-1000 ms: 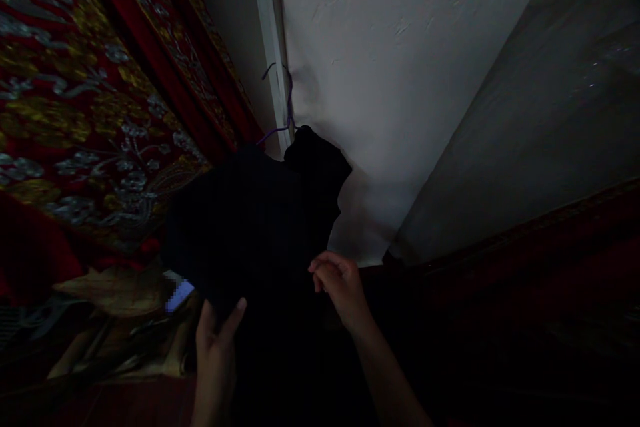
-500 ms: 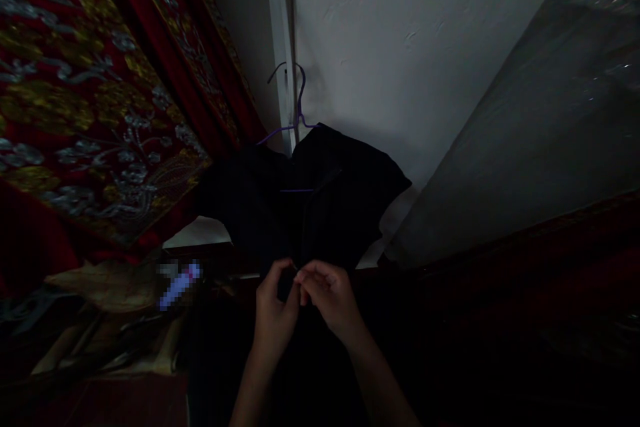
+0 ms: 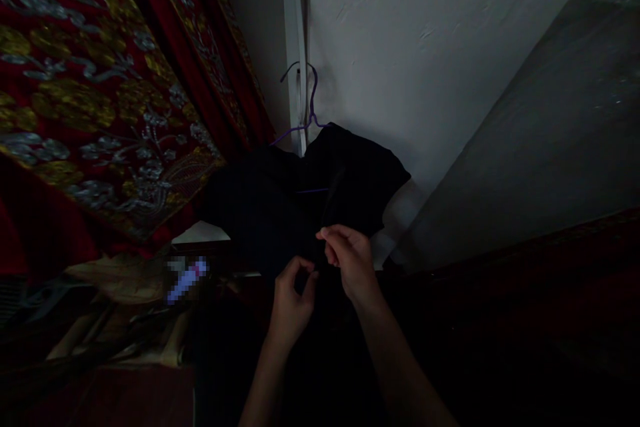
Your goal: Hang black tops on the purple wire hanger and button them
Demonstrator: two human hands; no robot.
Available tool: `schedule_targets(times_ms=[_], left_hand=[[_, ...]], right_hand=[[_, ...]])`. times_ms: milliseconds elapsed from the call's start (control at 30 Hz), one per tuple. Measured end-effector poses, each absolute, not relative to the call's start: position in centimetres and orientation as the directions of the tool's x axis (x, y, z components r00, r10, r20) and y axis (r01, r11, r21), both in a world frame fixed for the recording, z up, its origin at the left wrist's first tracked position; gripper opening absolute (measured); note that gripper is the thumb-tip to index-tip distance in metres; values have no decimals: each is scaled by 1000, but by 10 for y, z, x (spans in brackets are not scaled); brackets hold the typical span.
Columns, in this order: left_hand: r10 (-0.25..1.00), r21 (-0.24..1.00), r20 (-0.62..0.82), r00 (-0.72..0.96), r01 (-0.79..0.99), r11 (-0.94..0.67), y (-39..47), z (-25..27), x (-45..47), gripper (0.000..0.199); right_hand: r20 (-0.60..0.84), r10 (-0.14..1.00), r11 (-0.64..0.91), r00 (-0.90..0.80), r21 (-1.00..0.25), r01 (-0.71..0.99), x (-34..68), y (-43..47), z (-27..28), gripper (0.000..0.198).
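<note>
A very dark garment, like a jacket or shirt (image 3: 265,207), hangs on a thin purple hanger (image 3: 314,103) with its neck and upper front spread apart. At the lower front, my left hand (image 3: 294,303) is closed in a pinch on the cloth. Higher and slightly to the right, my right hand (image 3: 353,257) pinches at the front opening with thumb and forefinger together. What lies between those fingertips is too small and dark to make out. The garment's lower part is lost in shadow.
Red cloth with gold and silver embroidery (image 3: 100,100) hangs at the left. The hanger hooks at a pale vertical strip (image 3: 295,20) on a whitish wall (image 3: 425,47). Lower left stands a wooden frame (image 3: 173,340) with a brownish woven piece (image 3: 120,280) and a blurred-out bluish item (image 3: 187,280).
My right hand has moved up along the garment's front, away from my left hand, which it met before. The left hand stays low at the cloth. The view has shifted slightly.
</note>
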State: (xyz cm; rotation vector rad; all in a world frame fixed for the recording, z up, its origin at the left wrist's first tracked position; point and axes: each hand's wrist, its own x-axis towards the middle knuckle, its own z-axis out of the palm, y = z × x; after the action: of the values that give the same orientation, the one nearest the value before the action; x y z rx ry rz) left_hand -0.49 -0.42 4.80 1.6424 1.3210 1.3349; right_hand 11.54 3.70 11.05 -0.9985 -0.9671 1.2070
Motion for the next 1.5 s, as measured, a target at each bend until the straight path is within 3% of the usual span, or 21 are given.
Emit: schedule_targets(times_ms=[333, 533, 633, 700, 800, 933, 1067, 1167, 1233, 1333, 1400, 1500], left_hand=[[967, 929, 255, -9, 281, -242, 0, 38, -2, 6], [962, 911, 270, 42, 312, -269, 11, 44, -20, 5], [916, 888, 399, 36, 236, -395, 20, 76, -30, 15], [823, 806, 567, -32, 227, -546, 29, 110, -34, 25], [622, 582, 783, -11, 368, -725, 45, 164, -37, 31], [536, 398, 827, 169, 498, -770, 62, 204, -34, 13], [443, 260, 878, 184, 592, -762, 66, 211, -29, 9], [356, 212, 929, 103, 642, -737, 65, 218, -31, 7], [302, 278, 950, -76, 644, -713, 64, 223, -40, 7], [298, 505, 841, -452, 458, -731, 66, 224, -72, 9], [395, 615, 653, -646, 148, -774, 68, 212, -100, 15], [716, 644, 302, -629, -419, -640, 65, 174, -133, 29]], right_hand=[[295, 950, 311, 101, -921, -235, 116, 94, 199, 20], [347, 938, 346, 26, -924, -163, 112, 79, 193, 22], [401, 916, 396, -15, -910, -120, 112, 70, 189, 21], [437, 899, 433, -31, -897, -90, 112, 65, 190, 20], [482, 875, 480, -53, -876, -47, 112, 57, 197, 19], [529, 849, 529, -22, -849, -8, 117, 50, 207, 21], [528, 849, 527, 13, -848, 53, 118, 63, 204, 22], [473, 881, 470, 5, -877, 97, 115, 84, 180, 20], [394, 919, 392, -11, -911, 133, 114, 93, 155, 20], [255, 966, 258, -41, -955, 146, 114, 88, 118, 24], [182, 979, 190, -87, -977, 94, 112, 72, 100, 23], [128, 978, 123, -165, -992, -41, 104, 43, 86, 19]])
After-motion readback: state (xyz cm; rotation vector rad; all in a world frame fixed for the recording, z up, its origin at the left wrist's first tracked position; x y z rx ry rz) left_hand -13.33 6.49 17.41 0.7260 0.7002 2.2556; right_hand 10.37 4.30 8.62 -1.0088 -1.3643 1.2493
